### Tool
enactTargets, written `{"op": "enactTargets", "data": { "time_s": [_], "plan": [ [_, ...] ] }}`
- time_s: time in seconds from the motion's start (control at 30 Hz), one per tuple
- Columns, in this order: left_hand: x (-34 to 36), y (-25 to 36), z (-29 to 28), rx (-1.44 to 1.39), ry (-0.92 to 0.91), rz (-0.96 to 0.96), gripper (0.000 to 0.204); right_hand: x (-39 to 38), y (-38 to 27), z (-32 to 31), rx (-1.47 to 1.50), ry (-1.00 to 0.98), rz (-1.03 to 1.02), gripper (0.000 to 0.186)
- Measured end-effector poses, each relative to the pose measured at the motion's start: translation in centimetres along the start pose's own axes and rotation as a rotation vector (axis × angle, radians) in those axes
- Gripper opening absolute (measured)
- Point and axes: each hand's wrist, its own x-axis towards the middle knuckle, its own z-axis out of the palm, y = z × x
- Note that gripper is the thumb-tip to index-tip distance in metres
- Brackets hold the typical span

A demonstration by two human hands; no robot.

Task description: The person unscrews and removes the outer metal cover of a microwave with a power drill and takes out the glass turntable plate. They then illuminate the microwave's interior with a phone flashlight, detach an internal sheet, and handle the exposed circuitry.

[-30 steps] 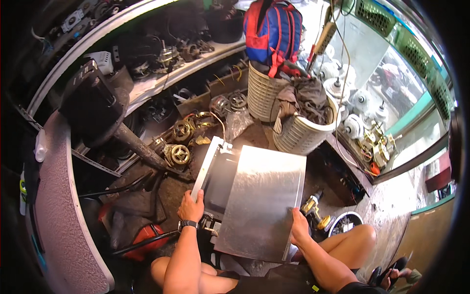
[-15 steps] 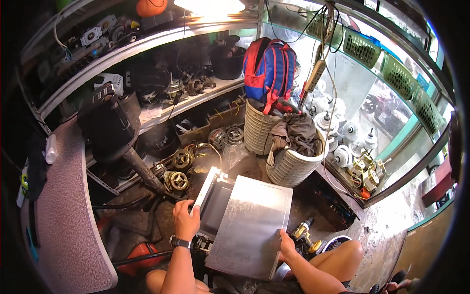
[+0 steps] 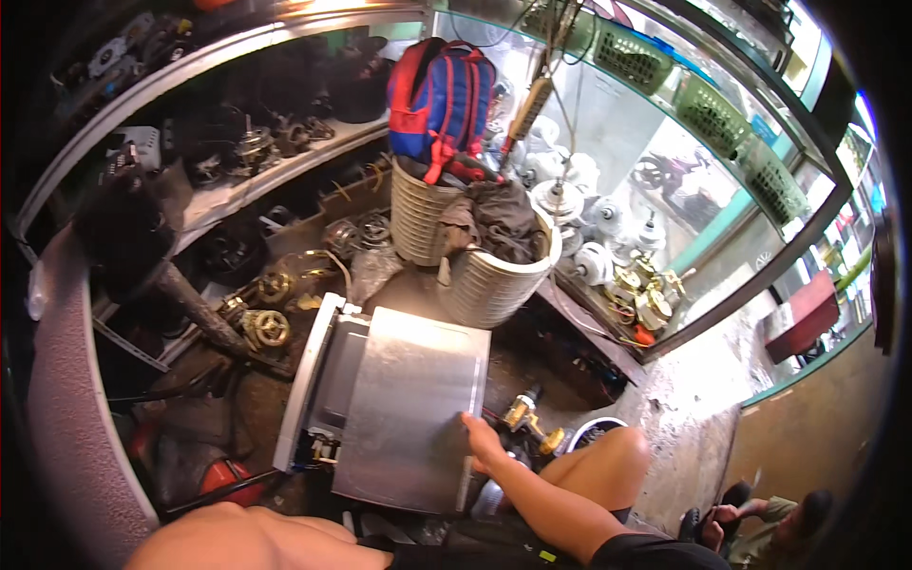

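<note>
A flat silver metal panel [image 3: 410, 389] sits in front of me, over a grey tray-like body with a pale rail [image 3: 302, 385] along its left side and small metal fittings [image 3: 322, 447] at the lower left. My right hand [image 3: 483, 445] grips the panel's right edge. My left hand is out of the picture. A yellow-and-black cordless drill [image 3: 521, 410] lies just right of the panel, beside a white bucket [image 3: 600, 424] partly hidden by my knee [image 3: 622, 456].
Shelves [image 3: 237, 180] of motor parts line the back left. Wicker baskets [image 3: 489, 290] hold cloth and a red-blue backpack [image 3: 442, 100]. White motors [image 3: 598, 261] stand by glass at right. A speckled board [image 3: 71, 408] edges the left. Another person [image 3: 779, 527] is at lower right.
My left hand has left the rail and gone out of view. My right hand still grips the panel. The view has swung rightward, shifting the scene left.
</note>
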Motion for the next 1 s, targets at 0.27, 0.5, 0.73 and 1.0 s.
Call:
{"op": "enactTargets", "data": {
  "time_s": [0.27,0.5,0.73,1.0],
  "plan": [
    [-1.4,-2.8,3.4,0.062,-0.119,-0.109,0.03,-0.4,2.9,-1.3,0.257,0.029,0.076,0.029],
    [-1.2,-2.4,4.5,0.181,-0.144,-0.11,0.03,3.6,5.8,-3.6,0.379,-0.157,0.145,0.036],
    [-1.1,-4.3,4.9,0.252,-0.181,-0.133,0.03,3.1,2.6,-3.5,0.312,-0.083,0.148,0.044],
    [-1.5,-4.0,5.5,0.285,-0.206,-0.162,0.03,1.7,1.7,-2.2,0.414,-0.151,0.12,0.045]
  ]
}}
